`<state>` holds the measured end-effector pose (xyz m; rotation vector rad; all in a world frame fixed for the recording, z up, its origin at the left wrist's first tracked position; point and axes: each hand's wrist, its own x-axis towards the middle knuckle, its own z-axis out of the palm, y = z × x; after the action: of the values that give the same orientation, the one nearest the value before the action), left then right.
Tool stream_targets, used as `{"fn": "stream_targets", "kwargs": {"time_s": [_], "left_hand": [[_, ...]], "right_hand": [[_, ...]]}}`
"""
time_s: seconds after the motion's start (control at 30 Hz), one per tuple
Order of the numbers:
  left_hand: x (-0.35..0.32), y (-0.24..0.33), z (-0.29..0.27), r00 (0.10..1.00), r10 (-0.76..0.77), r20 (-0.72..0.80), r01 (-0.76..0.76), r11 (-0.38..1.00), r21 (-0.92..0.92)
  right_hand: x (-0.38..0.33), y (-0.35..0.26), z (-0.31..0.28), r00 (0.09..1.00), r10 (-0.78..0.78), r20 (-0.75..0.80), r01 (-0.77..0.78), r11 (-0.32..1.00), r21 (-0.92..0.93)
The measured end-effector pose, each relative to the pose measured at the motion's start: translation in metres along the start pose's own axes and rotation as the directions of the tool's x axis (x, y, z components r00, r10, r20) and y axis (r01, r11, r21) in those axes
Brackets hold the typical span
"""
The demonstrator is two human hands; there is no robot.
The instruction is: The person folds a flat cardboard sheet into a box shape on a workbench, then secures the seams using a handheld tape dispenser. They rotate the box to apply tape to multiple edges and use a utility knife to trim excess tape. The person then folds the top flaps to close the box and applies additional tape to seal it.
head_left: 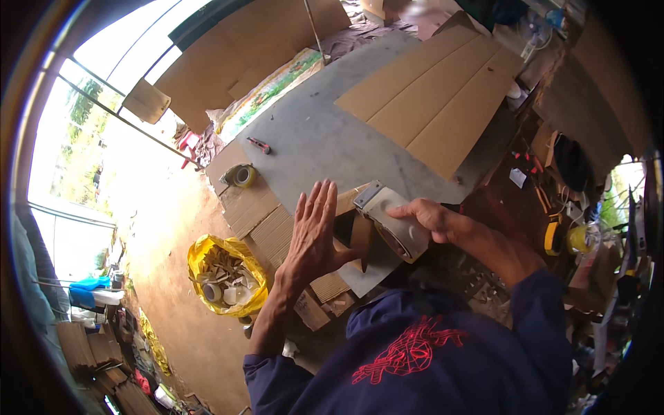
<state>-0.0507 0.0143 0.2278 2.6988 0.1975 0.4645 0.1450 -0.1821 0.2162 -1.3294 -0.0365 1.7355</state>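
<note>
Grey surface [325, 131], left hand [312, 238] outstretched, right hand [432, 218] gripping

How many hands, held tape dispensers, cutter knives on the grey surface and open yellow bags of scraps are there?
Hands: 2 (left hand, right hand)
Held tape dispenser: 1
Cutter knife: 1
Open yellow bag: 1
Total: 5

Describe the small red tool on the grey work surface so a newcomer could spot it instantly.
Start at the large grey work surface and look along its left part, beyond the left hand. Just past the yellowish tape roll lies a small red tool, probably a cutter. Its slim, straight body sets it apart from the round roll.
</note>
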Motion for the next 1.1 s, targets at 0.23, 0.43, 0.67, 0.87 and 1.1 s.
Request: {"fn": "stream_targets", "kwargs": {"time_s": [0.23, 0.43, 0.67, 0.87, 1.1], "left_hand": [[-0.004, 0.017, 0.062, 0.987, -0.155, 0.044, 0.142, 0.968, 0.209], [0.016, 0.03, 0.066, 0.974, -0.225, 0.017, 0.213, 0.942, 0.26], [0.014, 0.044, 0.072, 0.983, -0.18, 0.035, 0.157, 0.927, 0.34], [0.012, 0.05, 0.068, 0.982, -0.175, 0.072, 0.141, 0.931, 0.336], [0.009, 0.051, 0.068, 0.975, -0.205, 0.092, 0.16, 0.921, 0.355]], "right_hand": [[-0.009, -0.008, -0.006, 0.999, -0.037, 0.028, 0.04, 0.995, -0.093], [-0.011, 0.008, -0.032, 0.989, -0.119, 0.082, 0.126, 0.988, -0.09], [-0.034, 0.048, -0.067, 0.971, -0.148, 0.185, 0.151, 0.988, -0.004], [-0.037, 0.095, -0.1, 0.949, -0.116, 0.292, 0.101, 0.993, 0.067], [-0.004, 0.107, -0.129, 0.936, -0.1, 0.338, 0.132, 0.988, -0.074]]}}
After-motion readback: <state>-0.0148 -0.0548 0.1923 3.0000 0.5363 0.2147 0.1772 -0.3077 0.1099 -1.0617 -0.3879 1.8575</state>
